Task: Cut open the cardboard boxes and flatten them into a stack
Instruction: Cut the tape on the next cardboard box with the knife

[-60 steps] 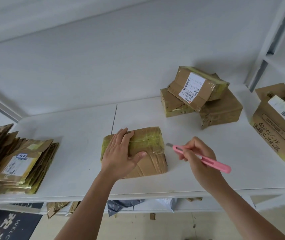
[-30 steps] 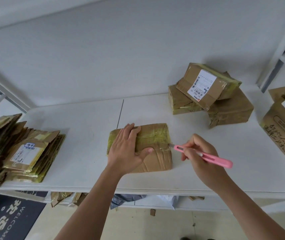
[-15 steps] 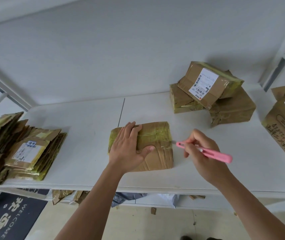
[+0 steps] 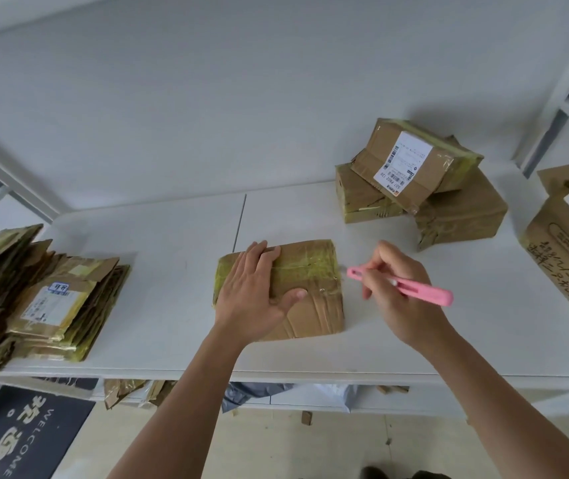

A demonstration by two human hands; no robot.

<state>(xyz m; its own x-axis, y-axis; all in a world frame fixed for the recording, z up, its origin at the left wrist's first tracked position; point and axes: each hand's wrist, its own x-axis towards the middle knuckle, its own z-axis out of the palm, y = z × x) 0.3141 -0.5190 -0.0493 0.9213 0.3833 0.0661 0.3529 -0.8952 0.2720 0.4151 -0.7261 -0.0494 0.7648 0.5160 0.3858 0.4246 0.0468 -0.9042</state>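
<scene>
White all over, the table (image 4: 172,236) sits against a plain white wall. On it, the right hand (image 4: 400,299) is closed around a pink knife (image 4: 402,286), pinched like a pen. The knife's front tip points left, right at the right edge of a small brown box (image 4: 310,288) that lies flat near the middle of the table. The blade is too blurry to see if it touches. The left hand (image 4: 255,295) lies flat and open on top of that box, fingers spread, pressing on its left half. Yellow-green tape wraps the box. Farther back on the right, three more taped boxes (image 4: 421,181) are piled together, and the top one leans and has a white label. At the far right edge stands a bigger box (image 4: 566,254) with black writing on its side. Way over on the left sits a stack of flat boxes (image 4: 51,305).
</scene>
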